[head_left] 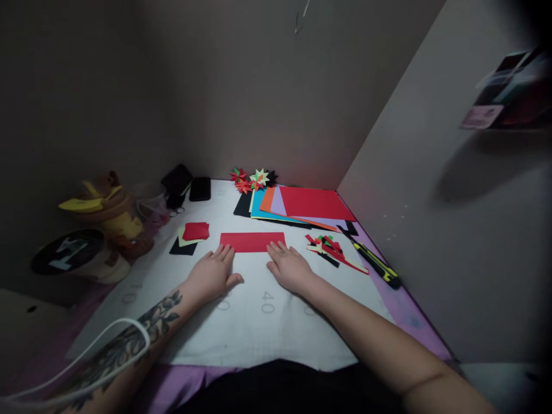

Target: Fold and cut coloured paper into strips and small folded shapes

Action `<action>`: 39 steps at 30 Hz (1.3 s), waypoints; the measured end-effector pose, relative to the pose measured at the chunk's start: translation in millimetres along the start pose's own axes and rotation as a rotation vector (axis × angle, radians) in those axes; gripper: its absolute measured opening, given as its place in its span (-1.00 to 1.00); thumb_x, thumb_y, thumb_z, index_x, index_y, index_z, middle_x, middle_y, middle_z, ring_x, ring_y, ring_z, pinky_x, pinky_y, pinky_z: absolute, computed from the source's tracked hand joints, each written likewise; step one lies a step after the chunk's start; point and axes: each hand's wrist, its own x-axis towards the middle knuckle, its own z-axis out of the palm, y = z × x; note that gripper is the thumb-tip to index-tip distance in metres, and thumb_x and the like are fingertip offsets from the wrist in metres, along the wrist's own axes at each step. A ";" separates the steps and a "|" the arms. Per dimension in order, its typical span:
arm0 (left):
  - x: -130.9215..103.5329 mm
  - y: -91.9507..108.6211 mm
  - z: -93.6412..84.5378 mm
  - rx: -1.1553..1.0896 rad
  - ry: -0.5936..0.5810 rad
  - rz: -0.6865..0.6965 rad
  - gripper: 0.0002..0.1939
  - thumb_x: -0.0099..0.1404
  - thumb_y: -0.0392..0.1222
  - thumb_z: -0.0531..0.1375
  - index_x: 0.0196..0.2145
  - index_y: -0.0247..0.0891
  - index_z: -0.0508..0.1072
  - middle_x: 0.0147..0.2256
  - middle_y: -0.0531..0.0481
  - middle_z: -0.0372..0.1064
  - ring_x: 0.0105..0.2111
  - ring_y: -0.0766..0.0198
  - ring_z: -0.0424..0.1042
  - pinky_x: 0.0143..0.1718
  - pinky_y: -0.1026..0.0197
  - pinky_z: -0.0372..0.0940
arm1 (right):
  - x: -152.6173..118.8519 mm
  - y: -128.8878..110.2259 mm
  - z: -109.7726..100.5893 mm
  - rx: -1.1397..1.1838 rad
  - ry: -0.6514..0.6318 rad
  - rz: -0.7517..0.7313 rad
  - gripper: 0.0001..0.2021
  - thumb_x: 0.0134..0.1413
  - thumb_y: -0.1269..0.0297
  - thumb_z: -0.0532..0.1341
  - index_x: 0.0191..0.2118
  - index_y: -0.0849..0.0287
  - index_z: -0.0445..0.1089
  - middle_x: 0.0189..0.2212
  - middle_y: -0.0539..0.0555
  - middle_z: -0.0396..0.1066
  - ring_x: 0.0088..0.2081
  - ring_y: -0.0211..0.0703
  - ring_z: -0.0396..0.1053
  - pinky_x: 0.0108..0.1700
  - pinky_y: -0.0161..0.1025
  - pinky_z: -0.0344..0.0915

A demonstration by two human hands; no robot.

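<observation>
A red paper strip (252,241) lies lengthwise across the white sheet on the table. My left hand (215,271) lies with its fingertips on the strip's lower left corner, thumb spread out to the right. At the lower right corner, my right hand (290,266) rests its fingertips on the paper, fingers extended and thumb apart. Neither hand grips anything. Small red, cream and black paper squares (196,231) are stacked to the left. On the right is a pile of coloured paper scraps (330,248).
Coloured sheets (317,202) and folded paper stars (257,179) lie at the back. A yellow-black cutter (377,264) is at the right edge. Pots (123,224), a cap-like round object (71,253) and a black phone-like item (200,188) stand left. A white cable (144,330) crosses my left forearm.
</observation>
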 end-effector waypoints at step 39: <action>55.7 -16.0 8.5 -0.011 0.056 -0.048 -0.40 0.36 -0.04 -0.17 0.26 -0.43 0.02 0.28 -0.24 -0.12 0.27 0.05 -0.13 0.19 -0.06 -0.07 | 41.6 28.6 5.4 -0.053 0.043 0.087 -0.36 0.24 0.03 -0.25 0.33 0.30 -0.28 0.34 0.13 -0.36 0.33 -0.01 -0.38 0.27 0.06 -0.35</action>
